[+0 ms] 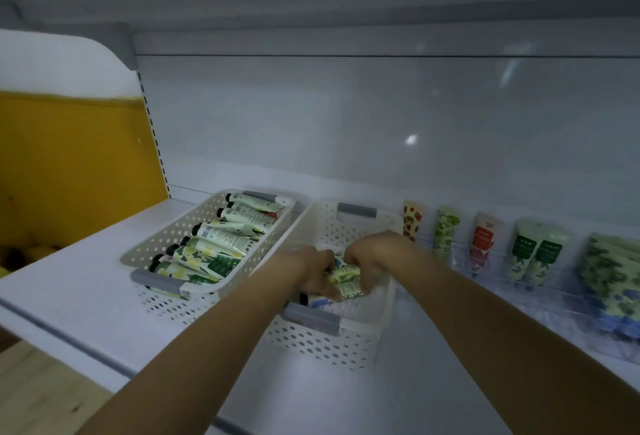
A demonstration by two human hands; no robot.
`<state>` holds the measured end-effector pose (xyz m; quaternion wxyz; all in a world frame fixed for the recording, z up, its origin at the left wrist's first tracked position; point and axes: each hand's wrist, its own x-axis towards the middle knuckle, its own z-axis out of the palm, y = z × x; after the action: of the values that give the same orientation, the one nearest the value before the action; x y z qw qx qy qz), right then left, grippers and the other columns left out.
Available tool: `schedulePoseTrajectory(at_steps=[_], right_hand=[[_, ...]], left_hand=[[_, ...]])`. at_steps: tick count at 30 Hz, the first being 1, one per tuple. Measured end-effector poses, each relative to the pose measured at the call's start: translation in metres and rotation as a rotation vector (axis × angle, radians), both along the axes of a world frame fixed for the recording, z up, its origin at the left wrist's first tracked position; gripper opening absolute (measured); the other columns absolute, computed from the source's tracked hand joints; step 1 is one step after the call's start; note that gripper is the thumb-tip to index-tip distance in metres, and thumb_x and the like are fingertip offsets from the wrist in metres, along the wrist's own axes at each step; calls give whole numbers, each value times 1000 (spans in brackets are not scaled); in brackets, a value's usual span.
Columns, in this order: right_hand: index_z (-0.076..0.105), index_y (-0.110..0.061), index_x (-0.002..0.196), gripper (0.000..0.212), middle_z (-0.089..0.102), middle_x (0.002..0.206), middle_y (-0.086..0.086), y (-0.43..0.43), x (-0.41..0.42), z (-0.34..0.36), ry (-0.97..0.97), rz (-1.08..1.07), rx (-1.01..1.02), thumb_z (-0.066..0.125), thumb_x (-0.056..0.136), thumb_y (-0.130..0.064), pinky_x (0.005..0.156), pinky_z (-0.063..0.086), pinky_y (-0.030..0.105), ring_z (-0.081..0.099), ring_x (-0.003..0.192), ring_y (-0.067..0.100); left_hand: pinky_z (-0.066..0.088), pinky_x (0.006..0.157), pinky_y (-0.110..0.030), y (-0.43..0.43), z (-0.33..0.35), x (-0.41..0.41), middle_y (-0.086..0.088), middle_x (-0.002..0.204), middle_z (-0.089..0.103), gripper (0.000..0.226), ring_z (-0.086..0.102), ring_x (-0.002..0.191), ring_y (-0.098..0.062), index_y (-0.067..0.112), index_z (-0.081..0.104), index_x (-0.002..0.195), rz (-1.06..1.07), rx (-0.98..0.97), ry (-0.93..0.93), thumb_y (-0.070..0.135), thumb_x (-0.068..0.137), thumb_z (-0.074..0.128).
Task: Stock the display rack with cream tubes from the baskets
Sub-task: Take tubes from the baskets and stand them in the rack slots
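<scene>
Now mid-grab, centre of frame: left hand (313, 273) & right hand (372, 256) both down inside the right-side basket (332, 344), fingers curled round a small bundle of cream tubes (344, 275). No. of tubes held: can't tell, fingers cover most. Bundle lying roughly flat, long axis running left-right across the frame, one dark cap poking out toward lower left under the left hand.

Key relation: display rack (554, 291) sits to the right of the hands, centre-right to right edge, along the back panel. Right hand nearer to it; left hand on the far side of the bundle. Stocked tubes (446, 230) there standing upright in a row, some gaps between them. So, prob., next move needs a swing rightward plus a turn of the bundle from lying to upright, best led by the right hand.

Second basket (162, 251), left of centre and just beside the first, packed w/ more tubes (214, 244) laid in a row, caps toward its left wall. Both baskets on the white shelf (86, 261).
</scene>
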<state>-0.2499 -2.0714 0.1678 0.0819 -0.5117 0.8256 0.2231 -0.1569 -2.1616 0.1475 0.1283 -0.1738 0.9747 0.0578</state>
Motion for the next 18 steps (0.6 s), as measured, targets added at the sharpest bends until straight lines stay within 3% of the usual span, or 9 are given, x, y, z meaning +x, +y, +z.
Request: schedulePoseTrajectory(at_steps=[5,9,13,15,18], right_hand=[[55,-19,116,44,55,103,0,0,-2,-2,-3,-2,2,69,78,-37,54,35,24,49,84,17],[62,-15,105,28,57,92,-1,2,-4,0,-116,-15,-144,66,83,-31,55,34,23,50,79,15],[65,-7,93,25,56,80,4,28,-13,37,-376,-14,-521,67,82,-30,55,29,22,47,70,14],[66,-7,86,21,57,77,4,53,-22,58,-455,-44,-773,69,82,-27,58,34,22,50,72,15],[66,-17,90,9,66,93,1,99,-32,70,-794,-231,-1181,67,83,-23,86,47,28,60,82,12]], left_hand=[[39,78,-28,0,1,-1,-11,124,54,66,53,110,-25,9,47,125,-2,17,-41,52,78,65],[41,77,-28,-2,-2,-3,-14,112,62,60,58,100,-27,4,59,111,-32,-9,-50,55,79,62],[42,73,-28,-5,2,-1,-18,103,64,53,60,96,-31,0,61,99,-21,31,-14,49,80,64],[46,73,-31,-8,1,-1,-16,91,65,48,61,86,-30,2,64,88,-30,46,-27,50,79,66],[46,85,-30,-14,-4,-3,-3,97,60,40,56,92,-22,12,65,96,-24,162,-38,46,75,71]])
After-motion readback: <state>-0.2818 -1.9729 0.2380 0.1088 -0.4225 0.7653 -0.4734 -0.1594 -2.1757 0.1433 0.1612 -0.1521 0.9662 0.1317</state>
